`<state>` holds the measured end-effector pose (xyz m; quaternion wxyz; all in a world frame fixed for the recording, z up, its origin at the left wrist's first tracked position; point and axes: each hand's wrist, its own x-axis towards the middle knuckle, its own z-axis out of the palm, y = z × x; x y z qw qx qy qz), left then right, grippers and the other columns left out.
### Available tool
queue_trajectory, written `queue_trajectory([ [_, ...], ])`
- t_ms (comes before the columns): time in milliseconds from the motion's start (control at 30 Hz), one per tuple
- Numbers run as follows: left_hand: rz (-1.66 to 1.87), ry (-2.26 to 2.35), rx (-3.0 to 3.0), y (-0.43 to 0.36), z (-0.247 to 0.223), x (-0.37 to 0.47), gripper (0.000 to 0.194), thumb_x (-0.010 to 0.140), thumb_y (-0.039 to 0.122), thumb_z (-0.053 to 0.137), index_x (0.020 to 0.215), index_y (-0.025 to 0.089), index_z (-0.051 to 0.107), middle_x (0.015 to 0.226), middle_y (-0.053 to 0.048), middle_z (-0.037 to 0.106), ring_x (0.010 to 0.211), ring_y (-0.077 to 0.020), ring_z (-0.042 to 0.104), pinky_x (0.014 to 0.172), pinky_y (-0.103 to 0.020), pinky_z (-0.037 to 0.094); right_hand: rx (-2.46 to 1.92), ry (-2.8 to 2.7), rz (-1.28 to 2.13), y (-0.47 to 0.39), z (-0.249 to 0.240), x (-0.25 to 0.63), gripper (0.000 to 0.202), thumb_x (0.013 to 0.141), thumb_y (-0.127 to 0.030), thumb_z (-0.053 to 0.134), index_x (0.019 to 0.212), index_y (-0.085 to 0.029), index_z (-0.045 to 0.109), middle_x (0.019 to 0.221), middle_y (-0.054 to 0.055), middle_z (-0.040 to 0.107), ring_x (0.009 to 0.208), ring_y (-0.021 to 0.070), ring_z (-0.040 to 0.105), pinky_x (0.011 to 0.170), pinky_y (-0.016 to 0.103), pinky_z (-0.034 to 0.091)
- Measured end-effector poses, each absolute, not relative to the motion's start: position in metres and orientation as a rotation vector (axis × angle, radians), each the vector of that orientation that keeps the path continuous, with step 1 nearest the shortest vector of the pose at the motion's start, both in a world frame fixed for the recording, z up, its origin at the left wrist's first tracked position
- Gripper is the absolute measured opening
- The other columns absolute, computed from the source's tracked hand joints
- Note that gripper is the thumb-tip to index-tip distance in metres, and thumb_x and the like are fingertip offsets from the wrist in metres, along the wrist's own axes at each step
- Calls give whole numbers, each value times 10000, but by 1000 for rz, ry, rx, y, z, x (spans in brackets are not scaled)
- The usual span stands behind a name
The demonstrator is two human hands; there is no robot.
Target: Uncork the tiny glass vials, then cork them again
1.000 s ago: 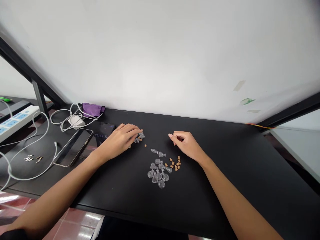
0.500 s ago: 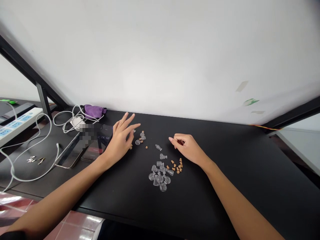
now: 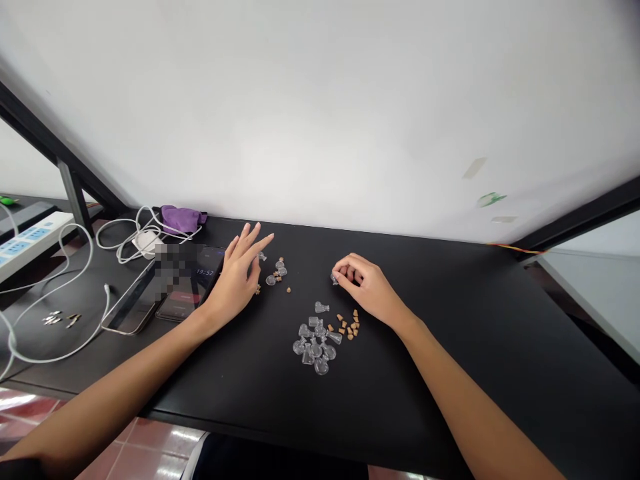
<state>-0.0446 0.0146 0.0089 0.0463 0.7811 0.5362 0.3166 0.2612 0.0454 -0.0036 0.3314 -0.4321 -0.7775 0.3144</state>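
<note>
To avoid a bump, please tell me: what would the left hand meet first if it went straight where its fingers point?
Probably the white wall; the left hand points toward it, though depth is unclear in one view.

L hand [image 3: 237, 270] & R hand [image 3: 367, 285] bare, slim-fingered; L forearm [image 3: 145, 363] & R forearm [image 3: 450, 390] bare too. Plain black cloth sleeve [image 3: 20, 469], L arm, edge only, btm corner. V. dark, near-black lap garment [image 3: 280, 460], btm ctr; narrow white strip [image 3: 194, 457] on its L, can't tell if same garment.
</note>
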Motion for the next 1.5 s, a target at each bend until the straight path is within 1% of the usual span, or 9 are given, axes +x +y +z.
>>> queue_trajectory([
  [300, 940, 1633, 2422, 15, 10, -46, 657, 957, -34, 316, 1530, 234, 493, 1679, -55, 395, 1620, -212, 215, 1326, -529, 235, -1150, -2066, 804, 47, -7, 263, 206, 1017, -325, 573, 952, -228, 742, 911, 40, 584, 719, 165, 513, 672, 329, 427],
  [500, 1019, 1694, 2529, 25, 13, -62, 612, 938, -51, 352, 1438, 209, 590, 1568, -65, 553, 1587, -221, 316, 1312, -543, 269, -1168, -2080, 831, 45, -4, 263, 242, 1039, -361, 547, 1000, -242, 754, 936, 41, 610, 732, 167, 547, 693, 330, 451],
  [800, 921, 1774, 2721, 29, 31, -82, 447, 997, 26, 437, 1323, 221, 672, 1427, -65, 680, 1520, -271, 446, 1249, -565, 325, -1169, -2059, 870, 45, -6, 263, 249, 1042, -404, 532, 1032, -248, 726, 924, 41, 595, 740, 179, 560, 687, 337, 471],
  [967, 1195, 2037, 2584, 29, 48, -92, 344, 1049, 122, 461, 1289, 240, 677, 1305, -69, 748, 1480, -276, 502, 1250, -553, 296, -1172, -2057, 874, 45, -8, 263, 241, 1039, -410, 539, 1025, -253, 721, 922, 42, 593, 761, 187, 579, 689, 341, 477],
  [1067, 1278, 2065, 2527, 30, 50, -93, 316, 1059, 157, 459, 1279, 235, 673, 1269, -69, 756, 1448, -262, 537, 1209, -502, 359, -1174, -2063, 868, 45, -8, 262, 232, 1037, -407, 546, 1018, -256, 721, 911, 37, 589, 756, 185, 576, 686, 338, 478],
  [1200, 919, 1784, 2708, 28, 38, -82, 378, 1046, 122, 439, 1350, 215, 642, 1381, -80, 703, 1370, -258, 600, 1095, -459, 437, -1185, -2069, 857, 46, -9, 262, 230, 1036, -409, 552, 1014, -256, 722, 895, 36, 581, 758, 186, 570, 663, 331, 477],
  [1300, 601, 1695, 2763, 25, 25, -73, 391, 1041, 126, 447, 1357, 221, 657, 1402, -86, 689, 1164, -265, 702, 1018, -475, 444, -1191, -2073, 851, 46, -10, 263, 234, 1041, -403, 543, 1020, -254, 722, 894, 35, 581, 740, 183, 561, 647, 329, 482],
  [1400, 501, 1666, 2756, 25, 16, -70, 412, 1046, 128, 425, 1375, 220, 656, 1431, -92, 668, 1145, -268, 694, 970, -456, 452, -1162, -2112, 760, 44, -4, 261, 222, 1050, -366, 529, 1030, -252, 719, 919, 42, 610, 781, 196, 579, 745, 359, 520],
  [1500, 481, 1632, 2737, 28, 11, -72, 386, 1059, 153, 425, 1338, 222, 683, 1395, -86, 693, 1177, -268, 678, 963, -444, 452, -1069, -2199, 551, 34, 9, 252, 207, 1060, -295, 514, 1044, -259, 718, 1042, 63, 674, 1013, 242, 606, 992, 448, 491],
])
